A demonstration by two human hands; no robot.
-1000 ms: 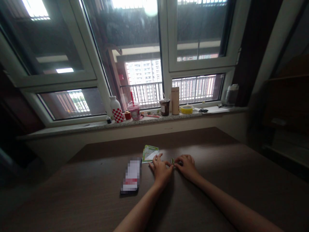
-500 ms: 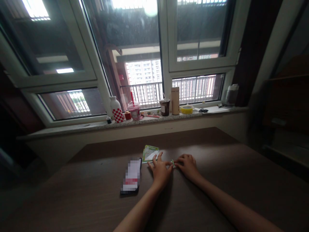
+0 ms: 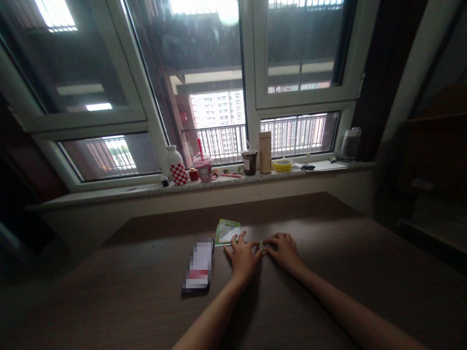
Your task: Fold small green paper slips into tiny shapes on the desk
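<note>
Between the fingertips of both hands, low over the brown table (image 3: 153, 272), is a small green-and-white piece (image 3: 261, 246), perhaps folded paper; its exact kind is too small to make out. My left hand (image 3: 243, 257) pinches it from the left with thumb and forefinger, the other fingers spread. From the right, my right hand (image 3: 283, 249) grips it with fingers curled together. Just beyond my left fingers lie flat green-and-white printed packets (image 3: 225, 232), partly covered by those fingers. To the left of my left hand rests a phone (image 3: 199, 267) with a blurred screen.
Along the windowsill (image 3: 146, 190) stand a red-checked white bottle (image 3: 177, 167), a pink drink cup (image 3: 203, 167), a dark cup (image 3: 249, 163), a tan flask (image 3: 265, 153), yellow tape (image 3: 282, 166) and black scissors (image 3: 307, 167). A clear container (image 3: 350, 143) is at its right end.
The small green-and-white piece has turned slightly between my fingertips. Both hands stay in nearly the same place, with only slight finger movement.
</note>
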